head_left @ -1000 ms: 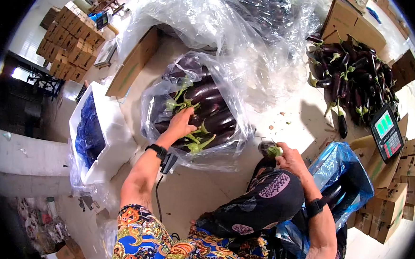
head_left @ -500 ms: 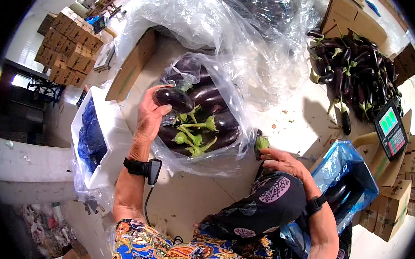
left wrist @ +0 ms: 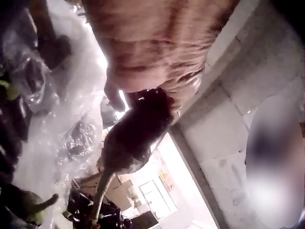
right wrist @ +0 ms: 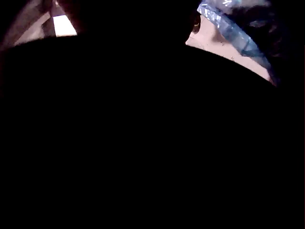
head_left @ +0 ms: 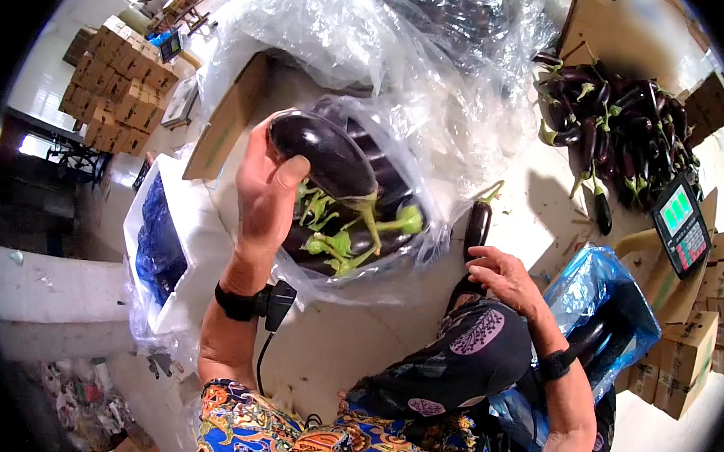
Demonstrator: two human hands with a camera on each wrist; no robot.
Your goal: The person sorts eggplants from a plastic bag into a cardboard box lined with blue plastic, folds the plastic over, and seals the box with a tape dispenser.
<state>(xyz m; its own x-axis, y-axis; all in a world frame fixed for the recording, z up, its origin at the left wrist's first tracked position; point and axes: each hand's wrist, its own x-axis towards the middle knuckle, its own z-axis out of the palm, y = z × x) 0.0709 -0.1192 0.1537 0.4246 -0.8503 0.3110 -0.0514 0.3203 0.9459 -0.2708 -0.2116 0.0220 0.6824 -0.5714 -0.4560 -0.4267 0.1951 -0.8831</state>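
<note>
My left hand (head_left: 266, 191) grips a large dark eggplant (head_left: 325, 153), thumb across its side, with the green stem pointing down to the right. In the left wrist view the same eggplant (left wrist: 138, 131) hangs beyond the palm (left wrist: 157, 47). Below it, more eggplants (head_left: 390, 243) lie inside a clear plastic bag (head_left: 325, 286), stems toward the middle. Beside my right knee, my right hand (head_left: 508, 280) has loosely extended fingers, the tips right at the lower part of a slim eggplant (head_left: 479, 225) whose stem points away. The right wrist view is mostly dark.
A blue-bag-lined box (head_left: 643, 314) with eggplants stands at my right, a scale display (head_left: 681, 225) beyond it. Loose eggplants (head_left: 608, 133) are heaped back right. Clear plastic sheeting (head_left: 332, 34) spreads behind. At left are a white foam box (head_left: 197, 274) and a cardboard flap (head_left: 227, 122).
My left hand has lifted an eggplant out of the bag and now tilts it stem-down. My right hand has loosened from a stem; the eggplant beside it now points its stem away.
</note>
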